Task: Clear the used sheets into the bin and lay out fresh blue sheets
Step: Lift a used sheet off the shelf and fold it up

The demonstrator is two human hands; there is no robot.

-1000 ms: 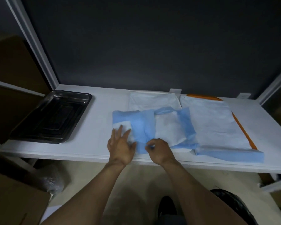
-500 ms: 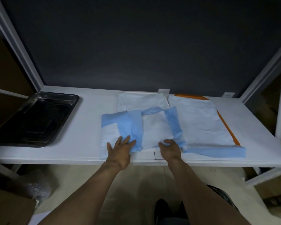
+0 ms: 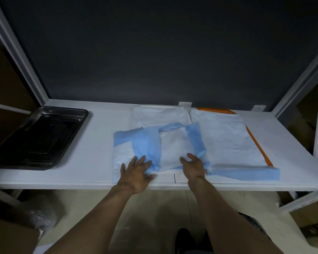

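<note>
Sheet [image 3: 145,143] lies half-folded at the desk [image 3: 99,134] front edge.
Left grip [image 3: 136,171] is pressed flat on it, fingers straight; whether the right grip [image 3: 193,165] is pinching cannot be told. If pulled unevenly, the neighbouring sheet [image 3: 224,140] could be dragged off.

One black tray [image 3: 44,136] at the left edge of the table [image 3: 103,121]; one blue-bordered sheet [image 3: 145,143] at its front edge; two plain ones, the back white sheet [image 3: 160,116] and the right white sheet [image 3: 224,136]; two hands, left hand [image 3: 136,173] and right hand [image 3: 193,165].
</note>
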